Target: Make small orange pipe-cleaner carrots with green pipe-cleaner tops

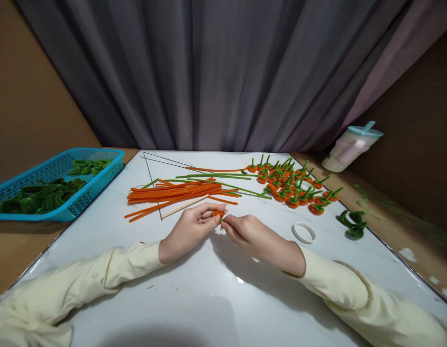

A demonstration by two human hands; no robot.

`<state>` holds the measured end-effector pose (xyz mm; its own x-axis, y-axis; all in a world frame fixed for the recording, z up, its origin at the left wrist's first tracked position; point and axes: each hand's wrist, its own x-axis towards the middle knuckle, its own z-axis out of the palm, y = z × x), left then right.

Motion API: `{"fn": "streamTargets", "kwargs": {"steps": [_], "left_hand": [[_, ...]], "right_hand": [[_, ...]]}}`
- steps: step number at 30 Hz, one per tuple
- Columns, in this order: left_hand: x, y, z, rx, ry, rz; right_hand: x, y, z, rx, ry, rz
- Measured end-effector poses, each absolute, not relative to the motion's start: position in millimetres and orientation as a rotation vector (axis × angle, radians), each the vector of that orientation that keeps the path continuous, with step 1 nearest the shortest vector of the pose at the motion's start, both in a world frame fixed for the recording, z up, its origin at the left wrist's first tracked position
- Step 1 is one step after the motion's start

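Home craft table [216, 289], curtain [209, 72], pipe cleaners [176, 193], basket [60, 166]

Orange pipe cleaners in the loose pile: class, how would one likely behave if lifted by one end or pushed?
Probably light: each orange pipe cleaner is long and thin. Likely bendy, since finished pieces nearby are coiled from similar stuff. Its fuzzy surface should drag, not roll, on the glossy table.

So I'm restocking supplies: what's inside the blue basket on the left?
The blue basket holds green curled pieces in two heaps, a large one near the middle and a smaller one at the far end. Whatever lies beneath the heaps is covered.
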<state>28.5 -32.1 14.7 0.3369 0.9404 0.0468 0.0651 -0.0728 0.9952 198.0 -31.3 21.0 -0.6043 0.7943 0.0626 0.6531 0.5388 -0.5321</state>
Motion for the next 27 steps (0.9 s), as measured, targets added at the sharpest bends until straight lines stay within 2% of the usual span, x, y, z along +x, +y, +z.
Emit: {"fn": "streamTargets", "kwargs": {"steps": [18,25,27], "left_hand": [[27.2,-40.0,10.3,1.568,0.935,0.959],[29.1,-43.4,7.0,1.589,0.938,0.934],[29.1,-42.9,5.7,1.582,0.936,0.931]], "right_hand": [[198.4,-34.6,23.1,-1.178,-2.474,0.620],[189.9,-39.1,17.7,-1.309,-2.470,0.565],[188.1,-38.3,21.5,-1.339,-2.436,0.643]]}}
